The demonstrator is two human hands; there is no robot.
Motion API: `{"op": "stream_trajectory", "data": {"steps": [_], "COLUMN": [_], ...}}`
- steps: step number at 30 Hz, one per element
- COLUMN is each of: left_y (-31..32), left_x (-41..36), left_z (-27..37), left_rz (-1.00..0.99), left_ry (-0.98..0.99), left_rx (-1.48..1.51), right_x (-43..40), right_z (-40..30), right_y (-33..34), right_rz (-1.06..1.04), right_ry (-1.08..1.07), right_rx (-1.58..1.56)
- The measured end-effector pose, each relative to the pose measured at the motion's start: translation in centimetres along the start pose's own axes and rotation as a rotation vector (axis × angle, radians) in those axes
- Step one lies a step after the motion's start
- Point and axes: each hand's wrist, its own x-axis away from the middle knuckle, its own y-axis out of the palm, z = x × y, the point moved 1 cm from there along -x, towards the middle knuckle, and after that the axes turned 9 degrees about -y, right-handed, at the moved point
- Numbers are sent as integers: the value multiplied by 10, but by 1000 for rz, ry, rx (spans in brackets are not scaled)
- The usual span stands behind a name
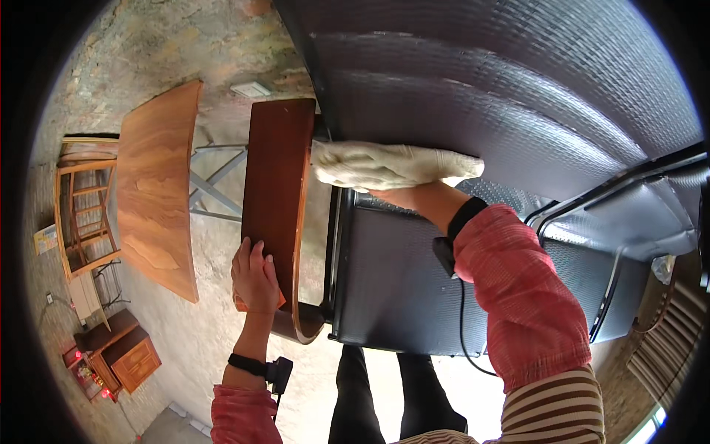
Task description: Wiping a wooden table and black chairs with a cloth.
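My right hand [396, 197] has hold of a folded cream cloth [388, 165], which covers most of its fingers. The cloth lies along the lower part of the black textured backrest [421, 105], its left end close to a wooden armrest [277, 172]. My left hand [257, 275] rests over the near part of that reddish-brown armrest. Something orange [282, 300] shows under the left palm; its kind and whether it is gripped cannot be made out. Below the cloth is the black padded seat [405, 277] of the bench.
A second seat [588, 272] adjoins on the right, beyond a black metal frame bar. Left of the armrest stands a wooden-topped table [158, 194] on grey crossed legs. Farther off are a wooden chair frame [89, 211] and a cabinet [133, 361]. A cable [463, 327] hangs from my right wrist.
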Motion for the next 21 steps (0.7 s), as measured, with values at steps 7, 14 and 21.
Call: {"op": "stream_trajectory", "data": {"steps": [7, 14, 21], "left_y": [-6, 0, 1], "left_x": [8, 1, 0], "left_z": [-14, 4, 2], "left_rz": [-10, 39, 55], "left_ry": [-21, -14, 9], "left_rx": [-2, 56, 59], "right_x": [131, 238, 88], "right_z": [42, 86, 27], "right_y": [8, 0, 81], "right_rz": [368, 535, 294], "right_ry": [505, 398, 44], "right_rx": [-656, -89, -6]}}
